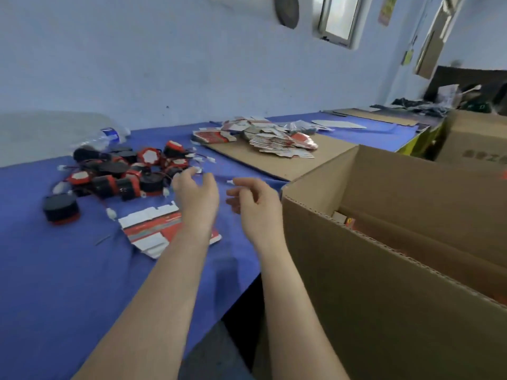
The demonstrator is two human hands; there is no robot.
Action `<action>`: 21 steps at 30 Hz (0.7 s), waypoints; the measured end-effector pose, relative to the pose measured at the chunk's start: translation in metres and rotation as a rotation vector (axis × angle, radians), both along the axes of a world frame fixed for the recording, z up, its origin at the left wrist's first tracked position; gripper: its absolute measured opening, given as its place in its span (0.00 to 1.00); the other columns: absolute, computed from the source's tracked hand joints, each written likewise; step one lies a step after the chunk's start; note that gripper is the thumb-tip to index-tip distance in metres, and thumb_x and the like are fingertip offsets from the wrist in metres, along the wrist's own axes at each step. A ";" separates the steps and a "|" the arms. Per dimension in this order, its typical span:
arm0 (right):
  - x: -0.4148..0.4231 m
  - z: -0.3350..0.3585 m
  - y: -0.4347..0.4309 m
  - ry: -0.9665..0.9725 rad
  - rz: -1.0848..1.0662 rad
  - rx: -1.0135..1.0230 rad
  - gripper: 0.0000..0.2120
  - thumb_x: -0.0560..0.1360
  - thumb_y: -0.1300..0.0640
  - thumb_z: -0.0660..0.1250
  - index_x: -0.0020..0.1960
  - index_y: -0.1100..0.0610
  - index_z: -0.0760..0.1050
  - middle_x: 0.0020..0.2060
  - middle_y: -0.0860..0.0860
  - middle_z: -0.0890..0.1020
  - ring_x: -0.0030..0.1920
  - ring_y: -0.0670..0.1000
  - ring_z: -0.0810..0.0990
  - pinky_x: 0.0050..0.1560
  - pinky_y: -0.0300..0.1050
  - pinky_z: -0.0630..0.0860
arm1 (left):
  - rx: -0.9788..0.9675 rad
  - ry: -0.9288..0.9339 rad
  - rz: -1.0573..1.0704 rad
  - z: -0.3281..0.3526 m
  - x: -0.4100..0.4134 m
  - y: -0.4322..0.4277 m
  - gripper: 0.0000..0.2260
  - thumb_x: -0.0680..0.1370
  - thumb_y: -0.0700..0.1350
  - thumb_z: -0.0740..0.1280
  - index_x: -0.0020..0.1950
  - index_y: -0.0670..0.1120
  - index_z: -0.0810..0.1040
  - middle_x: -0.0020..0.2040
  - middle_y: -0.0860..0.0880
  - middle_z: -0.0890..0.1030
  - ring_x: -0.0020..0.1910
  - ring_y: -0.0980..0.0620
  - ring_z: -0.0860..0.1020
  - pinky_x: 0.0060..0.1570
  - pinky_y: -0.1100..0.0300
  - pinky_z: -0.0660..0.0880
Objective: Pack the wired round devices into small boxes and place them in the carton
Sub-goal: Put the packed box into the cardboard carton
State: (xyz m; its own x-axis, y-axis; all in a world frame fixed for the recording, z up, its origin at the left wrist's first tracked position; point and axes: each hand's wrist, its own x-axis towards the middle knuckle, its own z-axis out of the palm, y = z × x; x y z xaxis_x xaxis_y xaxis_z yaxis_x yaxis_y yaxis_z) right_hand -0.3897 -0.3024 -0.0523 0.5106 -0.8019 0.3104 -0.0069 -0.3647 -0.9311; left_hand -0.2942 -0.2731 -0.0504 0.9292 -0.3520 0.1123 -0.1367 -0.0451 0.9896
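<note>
1. The left hand hovers over the blue-covered table, back turned up and fingers loosely curled, gripping nothing. Its fingertips reach the near edge of the heap of devices.
2. The right hand hangs just beside it, close to the carton's corner. Its fingers are also loosely bent and nothing is visibly held.
3. The carton stands open at the right, against the table's edge, with its flaps up. Deep inside, a few small boxes with red print show.
4. A second carton stands farther back on the right.
5. A cardboard sheet lies on the table behind the carton.
6. The round devices, black with red bands and thin wires ending in white plugs, lie heaped on the cloth to the left of the hands.
7. A stack of flat boxes, red and white, lies spread on the far end of the cardboard sheet.
8. One unfolded flat box lies on the cloth, partly under the left forearm.
9. A single device sits apart at the near left of the heap.
10. A crumpled clear bottle lies behind the heap, by the wall.
11. A small white plug shows right at the right hand's fingertips; whether they touch it cannot be told.
</note>
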 end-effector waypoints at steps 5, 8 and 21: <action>0.077 -0.060 0.010 0.606 0.091 -0.111 0.13 0.79 0.58 0.58 0.59 0.61 0.75 0.61 0.59 0.78 0.63 0.59 0.74 0.58 0.47 0.69 | 0.287 0.228 0.201 -0.055 0.064 0.067 0.24 0.79 0.45 0.59 0.72 0.36 0.64 0.72 0.37 0.64 0.66 0.38 0.69 0.63 0.48 0.69; 0.103 -0.069 0.014 0.725 0.085 -0.157 0.13 0.78 0.57 0.59 0.58 0.59 0.75 0.59 0.58 0.79 0.61 0.59 0.75 0.56 0.48 0.71 | 0.122 0.301 0.155 -0.064 0.079 0.077 0.16 0.77 0.41 0.58 0.63 0.36 0.72 0.58 0.38 0.78 0.48 0.42 0.77 0.44 0.54 0.74; 0.136 -0.026 0.025 0.415 0.065 -0.256 0.22 0.74 0.63 0.62 0.67 0.57 0.66 0.60 0.56 0.73 0.60 0.58 0.73 0.53 0.47 0.70 | -0.220 0.076 0.293 -0.026 0.107 0.091 0.23 0.79 0.46 0.62 0.73 0.42 0.63 0.69 0.44 0.68 0.61 0.46 0.73 0.58 0.50 0.72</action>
State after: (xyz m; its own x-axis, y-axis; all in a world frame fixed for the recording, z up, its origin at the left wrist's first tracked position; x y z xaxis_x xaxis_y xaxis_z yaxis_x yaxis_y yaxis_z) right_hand -0.2535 -0.2777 -0.0781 0.6790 -0.6891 0.2529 -0.3281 -0.5932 -0.7352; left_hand -0.1874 -0.1818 -0.0767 0.9956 -0.0446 0.0819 -0.0748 0.1433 0.9869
